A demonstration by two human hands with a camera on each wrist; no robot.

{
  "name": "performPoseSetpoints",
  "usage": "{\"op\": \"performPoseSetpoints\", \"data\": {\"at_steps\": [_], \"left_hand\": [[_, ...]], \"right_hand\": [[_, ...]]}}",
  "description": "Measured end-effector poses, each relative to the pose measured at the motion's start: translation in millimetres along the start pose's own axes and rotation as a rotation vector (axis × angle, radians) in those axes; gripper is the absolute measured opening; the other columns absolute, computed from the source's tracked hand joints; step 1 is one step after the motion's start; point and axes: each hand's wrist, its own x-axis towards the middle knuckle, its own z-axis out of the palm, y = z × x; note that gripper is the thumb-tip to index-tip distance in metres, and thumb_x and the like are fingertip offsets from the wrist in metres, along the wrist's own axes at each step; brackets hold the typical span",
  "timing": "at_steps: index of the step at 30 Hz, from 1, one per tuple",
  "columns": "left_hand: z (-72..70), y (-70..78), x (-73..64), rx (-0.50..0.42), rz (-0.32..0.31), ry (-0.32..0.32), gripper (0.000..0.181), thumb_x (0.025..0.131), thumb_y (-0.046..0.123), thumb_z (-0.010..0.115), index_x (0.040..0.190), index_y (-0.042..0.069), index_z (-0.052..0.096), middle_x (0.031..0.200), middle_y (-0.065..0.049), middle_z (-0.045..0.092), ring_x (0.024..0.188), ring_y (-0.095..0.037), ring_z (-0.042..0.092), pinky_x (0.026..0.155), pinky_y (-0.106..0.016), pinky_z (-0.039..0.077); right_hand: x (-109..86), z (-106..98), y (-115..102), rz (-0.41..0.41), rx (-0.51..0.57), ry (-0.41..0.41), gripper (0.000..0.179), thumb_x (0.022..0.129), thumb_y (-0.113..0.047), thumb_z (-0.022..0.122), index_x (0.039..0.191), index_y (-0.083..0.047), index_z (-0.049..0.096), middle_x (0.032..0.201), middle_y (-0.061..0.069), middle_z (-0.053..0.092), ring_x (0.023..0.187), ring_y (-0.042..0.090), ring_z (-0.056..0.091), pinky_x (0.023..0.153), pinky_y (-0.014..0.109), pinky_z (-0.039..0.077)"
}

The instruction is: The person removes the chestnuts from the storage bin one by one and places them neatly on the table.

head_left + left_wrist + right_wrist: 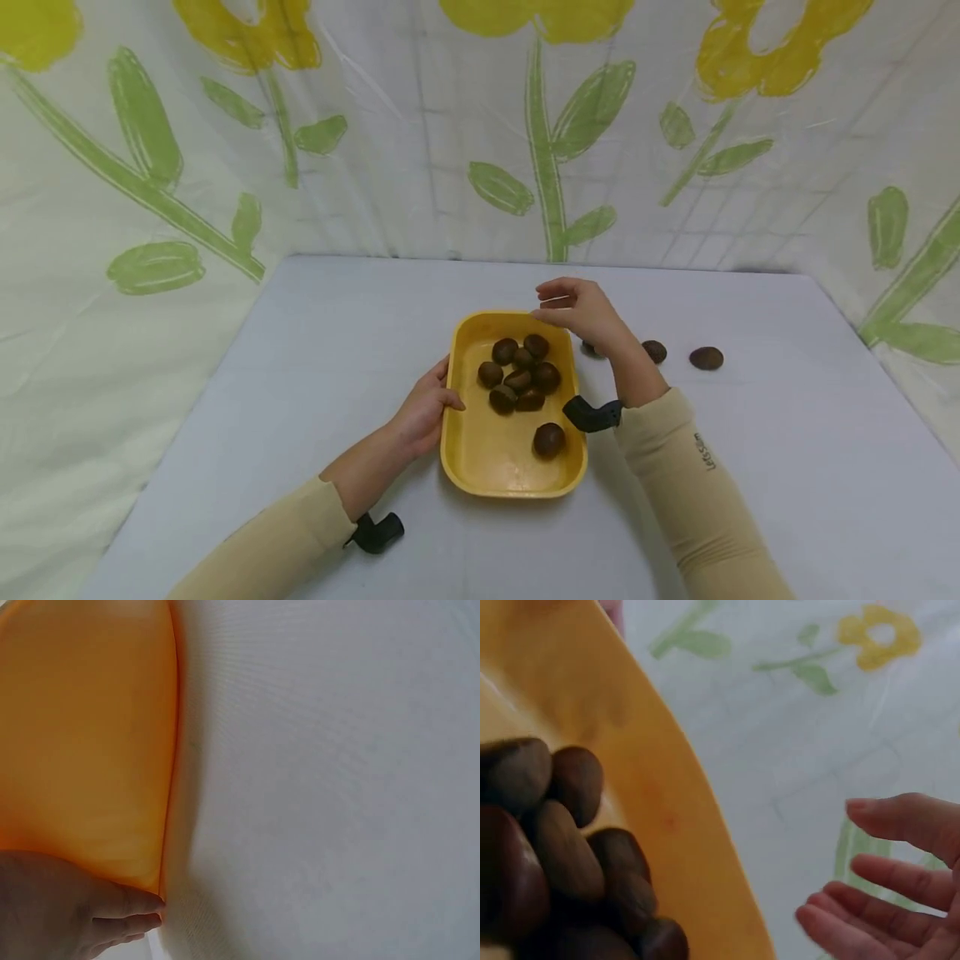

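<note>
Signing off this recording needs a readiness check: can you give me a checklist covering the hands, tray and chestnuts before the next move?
1. Left hand holding tray: ok, on its left side.
2. Right hand free: ok, nothing between its fingers.
3. Chestnuts within tray walls: ok.
4. No loose pieces beside tray: not ok, three brown pieces lie to its right.
5. Tray flat on table: cannot tell.

R hand (922, 930) loosely spread, nr yellow tray (682, 817) w/ brown chestnuts (566, 851)
</note>
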Motion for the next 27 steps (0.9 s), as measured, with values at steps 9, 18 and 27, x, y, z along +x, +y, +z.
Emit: {"op": "performPoseSetpoints", "data": {"at_steps": [9,18,27], "left_hand": [[-0.1,-0.8,0.1,0.017,0.012,-0.006,0.086,0.072,-0.018,0.035,0.150,0.009,0.009,0.155,-0.010,0.019,0.140,-0.028,0.026,0.114,-0.042,0.024],[-1.1,-4.1,2.0,0.004,0.041,-0.056,0.087,0.071,-0.017,0.035,0.150,0.008,0.010,0.154,-0.010,0.022,0.139,-0.028,0.028,0.113,-0.043,0.025],[-1.0,-3.6,0.3,-0.041,0.034,-0.069,0.088,0.071,-0.018,0.033,0.150,0.011,0.009,0.153,-0.010,0.023,0.138,-0.029,0.029,0.113,-0.045,0.025]], "right_hand": [[3.8,31,-7,0.027,-0.020,-0.188,0.047,0.083,-0.015,0.066,0.125,0.002,0.054,0.127,0.021,0.053,0.108,0.032,0.059,0.086,0.040,0.053],[9.3,53,-9,0.047,-0.137,-0.275,0.041,0.080,-0.013,0.068,0.117,0.003,0.060,0.117,0.019,0.061,0.098,0.025,0.062,0.077,0.031,0.055],[13.6,73,-8,0.053,-0.295,-0.341,0.035,0.077,-0.015,0.072,0.109,-0.001,0.065,0.107,0.013,0.066,0.095,0.021,0.061,0.078,0.029,0.053]]}}
